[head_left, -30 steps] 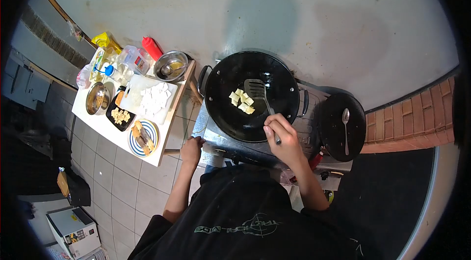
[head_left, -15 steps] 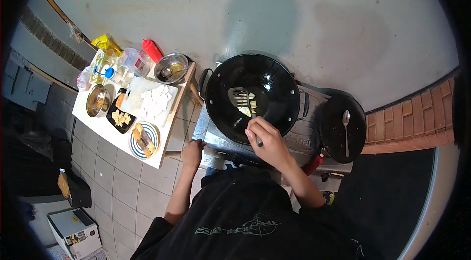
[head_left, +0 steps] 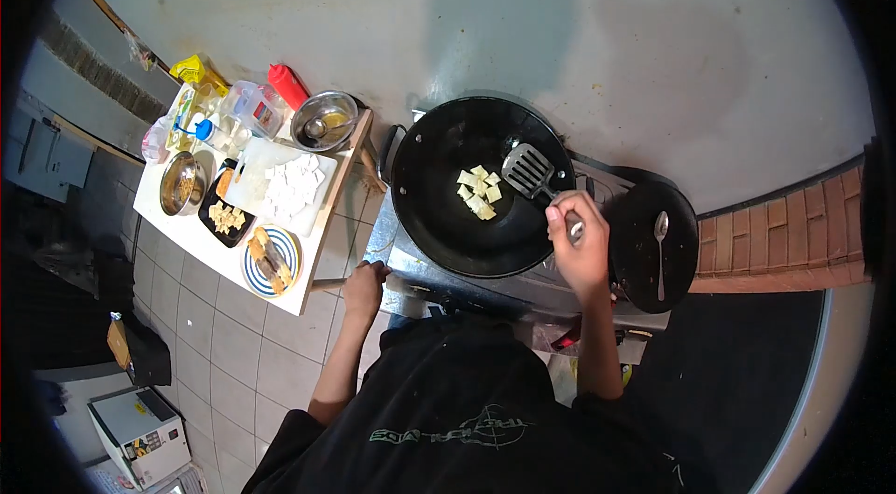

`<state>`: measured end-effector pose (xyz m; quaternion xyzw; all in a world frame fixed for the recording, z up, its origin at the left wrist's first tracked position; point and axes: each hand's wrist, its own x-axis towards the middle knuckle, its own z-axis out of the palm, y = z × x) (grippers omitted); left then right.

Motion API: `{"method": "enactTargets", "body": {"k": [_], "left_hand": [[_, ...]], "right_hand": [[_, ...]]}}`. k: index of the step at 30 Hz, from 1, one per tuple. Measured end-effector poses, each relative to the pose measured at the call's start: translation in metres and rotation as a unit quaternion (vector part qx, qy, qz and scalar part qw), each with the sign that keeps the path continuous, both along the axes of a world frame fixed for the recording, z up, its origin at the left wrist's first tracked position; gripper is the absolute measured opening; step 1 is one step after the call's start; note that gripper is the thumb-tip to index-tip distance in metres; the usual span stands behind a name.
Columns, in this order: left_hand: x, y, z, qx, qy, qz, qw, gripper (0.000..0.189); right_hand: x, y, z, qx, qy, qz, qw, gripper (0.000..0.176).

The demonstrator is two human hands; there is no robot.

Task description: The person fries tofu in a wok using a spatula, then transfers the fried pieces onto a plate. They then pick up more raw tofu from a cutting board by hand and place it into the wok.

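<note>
A slotted turner is in my right hand, with my fingers wrapped round its handle. Its blade hangs over the right side of a black wok. Pale yellowish cubes lie in a small group at the bottom of the wok, left of the blade and apart from it. My left hand is closed beside the left front corner of the metal stove; what its fingers hold, if anything, is hidden.
Left stands a table with a cutting board of white pieces, a black dish, a striped plate, metal bowls and a red squeeze bottle. Right of the wok, a spoon rests on a round black lid.
My right hand has moved right with the turner, lifting the blade away from the cubes and towards the wok's right side. The cubes are now uncovered. My left hand has stayed in place.
</note>
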<state>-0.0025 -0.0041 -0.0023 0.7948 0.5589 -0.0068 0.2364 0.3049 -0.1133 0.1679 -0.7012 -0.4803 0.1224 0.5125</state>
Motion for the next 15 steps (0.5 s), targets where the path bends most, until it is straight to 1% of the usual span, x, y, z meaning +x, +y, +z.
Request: {"method": "enactTargets", "body": {"k": [1, 2, 4, 6, 9, 10, 12, 14, 15], "left_hand": [[0.0, 0.001, -0.001, -0.002, -0.001, -0.002, 1.0, 0.027], [-0.001, 0.001, -0.002, -0.004, -0.001, -0.006, 1.0, 0.026], [-0.001, 0.001, 0.001, -0.012, -0.008, -0.005, 1.0, 0.026], [0.0, 0.001, 0.003, -0.02, -0.016, -0.003, 1.0, 0.026], [-0.001, 0.002, 0.004, -0.013, -0.01, -0.01, 1.0, 0.026], [-0.001, 0.002, 0.003, -0.011, -0.011, -0.013, 1.0, 0.026], [-0.002, 0.002, 0.001, -0.008, -0.01, -0.018, 1.0, 0.026], [-0.002, 0.002, -0.002, -0.006, -0.011, -0.012, 1.0, 0.025], [-0.002, 0.002, -0.001, -0.005, -0.011, -0.011, 1.0, 0.025]], "right_hand": [[0.006, 0.001, 0.0, -0.004, -0.024, 0.009, 1.0, 0.013], [0.009, 0.001, 0.003, -0.006, -0.021, 0.005, 1.0, 0.013], [0.013, 0.003, 0.023, -0.062, 0.072, 0.035, 0.995, 0.013], [0.016, 0.007, 0.03, -0.058, 0.053, 0.038, 0.996, 0.015], [0.013, 0.016, 0.046, -0.111, 0.024, 0.083, 0.99, 0.021], [0.012, 0.019, 0.047, -0.109, 0.026, 0.081, 0.99, 0.021], [0.01, 0.026, 0.047, -0.107, -0.048, 0.083, 0.99, 0.023], [0.005, 0.03, 0.051, -0.112, -0.037, 0.077, 0.99, 0.025], [0.003, 0.032, 0.051, -0.103, -0.052, 0.071, 0.991, 0.026]]}}
